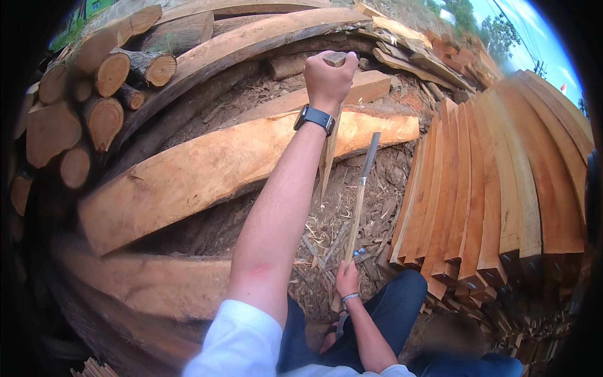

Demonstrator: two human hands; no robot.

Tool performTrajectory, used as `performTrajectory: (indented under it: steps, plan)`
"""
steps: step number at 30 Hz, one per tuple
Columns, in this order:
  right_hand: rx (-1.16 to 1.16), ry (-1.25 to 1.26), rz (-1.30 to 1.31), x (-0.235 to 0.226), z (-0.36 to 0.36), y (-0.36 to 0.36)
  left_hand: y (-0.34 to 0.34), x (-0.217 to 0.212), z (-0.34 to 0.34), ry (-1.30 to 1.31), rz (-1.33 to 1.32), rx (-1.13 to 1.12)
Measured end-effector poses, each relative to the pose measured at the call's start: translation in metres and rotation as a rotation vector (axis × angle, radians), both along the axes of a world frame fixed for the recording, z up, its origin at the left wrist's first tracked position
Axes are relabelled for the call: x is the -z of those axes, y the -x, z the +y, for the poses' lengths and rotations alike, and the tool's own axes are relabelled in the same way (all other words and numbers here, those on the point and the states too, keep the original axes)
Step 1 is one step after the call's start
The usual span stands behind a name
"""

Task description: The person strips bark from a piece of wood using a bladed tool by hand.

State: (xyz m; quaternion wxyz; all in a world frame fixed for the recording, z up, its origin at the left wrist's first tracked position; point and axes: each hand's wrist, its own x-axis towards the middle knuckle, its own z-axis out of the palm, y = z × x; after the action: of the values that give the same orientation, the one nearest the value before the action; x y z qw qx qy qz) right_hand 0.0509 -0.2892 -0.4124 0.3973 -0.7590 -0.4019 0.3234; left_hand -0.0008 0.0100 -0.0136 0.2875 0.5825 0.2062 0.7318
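My left hand (328, 78), with a dark watch on its wrist, is stretched far out and closed around the top of a wooden stake (328, 157). The stake stands upright and tapers to a point below; its square end shows above my fist. Lower down, my right hand (347, 278) grips the wooden handle of a long, narrow-bladed knife (358, 204). Its straight metal blade points up and away, to the right of the stake and apart from it. Behind the stake lies a thick sawn slab (201, 173).
Cut logs (112, 74) are piled at the far left. Long sawn beams (490, 182) are stacked on the right. Wood chips and bark (333, 232) litter the ground. At the lower right is another person (465, 363), partly in view. A second slab (169, 283) lies at the near left.
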Motion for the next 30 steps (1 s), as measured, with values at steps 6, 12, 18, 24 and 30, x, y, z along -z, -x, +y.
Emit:
performTrajectory:
  steps: [6,12,18,24,30]
  plan:
    - [-0.18,0.37,-0.348,0.098,-0.03,0.002,-0.013,-0.006,-0.003,0.047,-0.011,0.018]
    - [-0.016,0.22,0.738,0.026,-0.009,0.007,-0.001,-0.002,-0.001,0.021,0.002,0.02]
    - [0.006,-0.037,0.142,-0.024,0.001,0.001,-0.006,0.001,0.001,0.009,-0.011,0.007]
    - [-0.214,0.355,-0.429,0.075,-0.032,0.0,-0.02,-0.004,-0.004,-0.012,-0.009,0.007]
    - [-0.048,0.3,0.729,0.043,-0.013,0.005,-0.008,-0.002,-0.001,0.066,-0.027,0.064]
